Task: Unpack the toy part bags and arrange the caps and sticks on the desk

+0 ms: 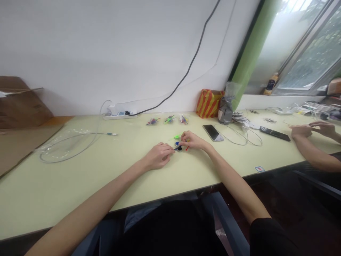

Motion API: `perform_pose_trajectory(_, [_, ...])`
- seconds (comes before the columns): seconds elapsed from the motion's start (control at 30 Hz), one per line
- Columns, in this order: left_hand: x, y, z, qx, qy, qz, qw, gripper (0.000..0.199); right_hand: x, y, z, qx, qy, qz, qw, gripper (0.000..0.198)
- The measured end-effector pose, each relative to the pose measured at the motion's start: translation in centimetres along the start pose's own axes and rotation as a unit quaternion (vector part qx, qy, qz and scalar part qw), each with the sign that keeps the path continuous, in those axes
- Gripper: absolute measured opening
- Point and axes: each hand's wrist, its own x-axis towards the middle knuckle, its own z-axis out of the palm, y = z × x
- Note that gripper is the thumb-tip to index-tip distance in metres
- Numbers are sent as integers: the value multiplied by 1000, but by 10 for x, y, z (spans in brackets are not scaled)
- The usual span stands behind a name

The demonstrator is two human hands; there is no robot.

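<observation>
Over the pale green tabletop (128,177), my left hand (160,156) is closed, thumb and fingertips pinched at one end of a small dark piece (177,147). From the other side my right hand (194,140) pinches the same piece; its exact kind is too small to make out. Close around my fingertips lie small coloured plastic parts: a bright green one (177,137), a blue one (177,143), a round black one (179,149) and a red one (187,148). A bit of yellow shows partly hidden under my right fingers.
Three small bags of coloured parts (168,120) lie toward the wall. Rightward are a phone (213,133), a striped bag (209,103), and a black device (275,133). A cable (71,136) curls at left, near cardboard (23,142). Another person's hands (302,131) work at far right.
</observation>
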Motion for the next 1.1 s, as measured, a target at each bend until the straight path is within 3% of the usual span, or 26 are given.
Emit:
perform_pose_trajectory(0.43, [0, -3, 2, 5, -19, -6, 1000, 32, -1, 2, 3, -13, 25, -18, 999, 46])
perform_pose_trajectory(0.8, [1, -3, 3, 14, -45, -16, 999, 62, -2, 0, 0, -16, 1, -12, 1000, 50])
perform_pose_trajectory(1.1, [2, -1, 2, 56, -46, -23, 997, 40, -1, 2, 2, -24, -8, -10, 1000, 46])
